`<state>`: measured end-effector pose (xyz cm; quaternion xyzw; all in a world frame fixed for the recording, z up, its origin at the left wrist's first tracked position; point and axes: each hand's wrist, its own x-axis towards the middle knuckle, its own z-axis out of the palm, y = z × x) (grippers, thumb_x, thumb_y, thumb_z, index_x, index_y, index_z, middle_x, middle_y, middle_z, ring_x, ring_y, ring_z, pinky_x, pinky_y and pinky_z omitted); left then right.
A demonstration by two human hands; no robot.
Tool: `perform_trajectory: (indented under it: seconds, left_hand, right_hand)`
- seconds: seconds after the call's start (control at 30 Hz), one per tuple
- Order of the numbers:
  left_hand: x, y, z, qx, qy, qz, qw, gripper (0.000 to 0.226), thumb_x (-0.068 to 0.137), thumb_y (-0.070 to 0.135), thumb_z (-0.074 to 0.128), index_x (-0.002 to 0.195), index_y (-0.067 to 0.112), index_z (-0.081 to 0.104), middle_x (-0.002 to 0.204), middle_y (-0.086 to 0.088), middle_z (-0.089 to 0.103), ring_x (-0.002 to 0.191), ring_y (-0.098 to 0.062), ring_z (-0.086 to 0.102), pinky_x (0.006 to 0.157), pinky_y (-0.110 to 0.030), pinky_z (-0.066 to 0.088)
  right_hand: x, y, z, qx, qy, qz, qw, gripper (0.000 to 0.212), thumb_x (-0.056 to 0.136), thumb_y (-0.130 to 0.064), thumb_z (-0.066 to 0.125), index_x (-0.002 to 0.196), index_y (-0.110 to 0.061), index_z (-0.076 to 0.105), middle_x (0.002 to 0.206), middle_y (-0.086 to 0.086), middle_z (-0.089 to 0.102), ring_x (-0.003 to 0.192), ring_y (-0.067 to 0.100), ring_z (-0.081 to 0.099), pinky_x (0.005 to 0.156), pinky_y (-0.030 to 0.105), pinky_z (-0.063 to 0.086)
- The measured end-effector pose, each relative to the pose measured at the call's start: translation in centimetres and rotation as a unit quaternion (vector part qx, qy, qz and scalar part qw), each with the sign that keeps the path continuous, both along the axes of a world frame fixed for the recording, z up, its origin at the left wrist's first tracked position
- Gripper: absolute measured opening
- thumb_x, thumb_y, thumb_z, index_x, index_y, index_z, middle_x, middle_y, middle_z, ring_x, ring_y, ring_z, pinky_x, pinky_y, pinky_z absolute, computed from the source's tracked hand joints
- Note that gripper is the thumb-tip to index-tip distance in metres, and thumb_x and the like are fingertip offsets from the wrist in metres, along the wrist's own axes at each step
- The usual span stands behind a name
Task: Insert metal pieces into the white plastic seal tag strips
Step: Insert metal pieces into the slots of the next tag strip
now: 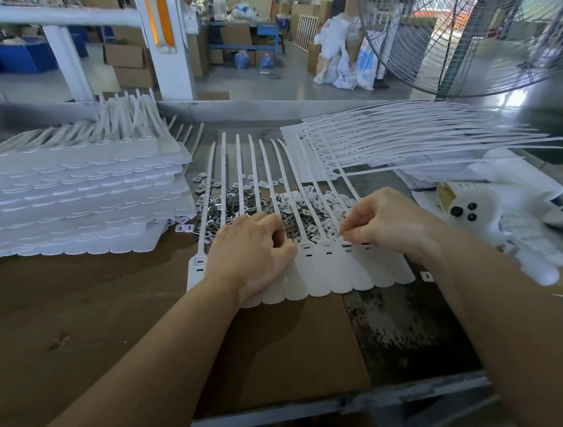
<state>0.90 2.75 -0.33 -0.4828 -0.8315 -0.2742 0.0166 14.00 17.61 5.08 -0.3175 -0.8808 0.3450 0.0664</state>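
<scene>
1. White plastic is making up the seal tag strips (312, 267), a joined row of flat tags lying in the centre of the frame on the brown cardboard-covered bench (82, 305), their thin tails fanning toward the upper middle
2. The metal pieces (237, 206) are lying heaped just beyond the tag heads, under and between the tails, mixed with small white plastic clips (318, 201)
3. The left hand (253, 254) is resting on the left part of the row, its fingers curling down at the tag heads; whether it is pinching a piece I cannot tell
4. The right hand (385, 224) is hovering right of centre, thumb and forefinger pinching together at a tag's slot; something tiny seems to be between them, but it is too small to confirm
5. The pieces are looking light, thin, stiff and probably slippery, so taking one by its edges with the fingertips seems best
6. The strips are looking light and bendy, liable to slide, so pressing down on the flat tag body beside the slot should be steadying them
7. More strips are sitting stacked at the left (77, 198) and fanned at the upper right (400, 135)
</scene>
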Motion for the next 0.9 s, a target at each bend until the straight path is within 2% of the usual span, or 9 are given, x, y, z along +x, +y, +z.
perform_trajectory:
  seconds: [0.17, 0.37, 0.53, 0.7, 0.9]
  left_hand:
    - [-0.02, -0.03, -0.02, -0.001, 0.001, -0.001, 1.0, 0.018, 0.085, 0.039, 0.044, 0.071, 0.032, 0.037, 0.079, 0.011, 0.043, 0.085, -0.014, 0.04, 0.077, -0.029, 0.023]
    - [-0.04, -0.01, -0.03, 0.001, 0.006, 0.004, 1.0, 0.016, 0.085, 0.039, 0.043, 0.073, 0.03, 0.04, 0.08, 0.011, 0.044, 0.085, -0.014, 0.04, 0.076, -0.029, 0.023]
    - [0.02, -0.06, -0.02, 0.002, 0.005, 0.002, 1.0, 0.016, 0.086, 0.038, 0.044, 0.074, 0.029, 0.041, 0.082, 0.01, 0.046, 0.085, -0.014, 0.04, 0.076, -0.029, 0.023]
    - [-0.05, -0.03, -0.11, 0.004, 0.004, 0.006, 1.0, 0.015, 0.086, 0.038, 0.045, 0.076, 0.027, 0.044, 0.082, 0.009, 0.047, 0.085, -0.014, 0.04, 0.075, -0.029, 0.022]
    - [-0.08, 0.04, -0.18, 0.004, 0.004, 0.007, 1.0, 0.016, 0.085, 0.039, 0.044, 0.074, 0.027, 0.043, 0.079, 0.01, 0.045, 0.082, -0.013, 0.038, 0.074, -0.028, 0.02]
  right_hand:
    - [-0.02, 0.16, 0.28, -0.013, -0.018, 0.012, 1.0, 0.007, 0.08, -0.01, 0.07, 0.078, -0.016, 0.074, 0.082, 0.002, 0.07, 0.073, 0.01, 0.06, 0.059, 0.017, 0.041]
    - [-0.29, 0.12, 0.2, -0.002, -0.017, 0.001, 1.0, 0.007, 0.078, -0.012, 0.073, 0.075, -0.018, 0.073, 0.072, -0.005, 0.065, 0.063, 0.003, 0.056, 0.052, 0.012, 0.039]
    - [-0.11, 0.31, 0.58, -0.037, -0.027, -0.002, 0.999, 0.005, 0.079, -0.01, 0.071, 0.082, -0.014, 0.074, 0.083, 0.002, 0.07, 0.068, 0.006, 0.059, 0.053, 0.013, 0.043]
    - [0.09, 0.35, 0.82, -0.047, -0.045, 0.009, 0.998, 0.007, 0.081, -0.014, 0.07, 0.08, -0.02, 0.073, 0.077, -0.004, 0.069, 0.07, 0.006, 0.059, 0.057, 0.016, 0.042]
    - [-0.16, -0.04, 0.39, -0.033, -0.043, -0.001, 0.999, 0.006, 0.08, -0.01, 0.07, 0.082, -0.016, 0.073, 0.077, -0.003, 0.067, 0.067, 0.005, 0.056, 0.055, 0.015, 0.038]
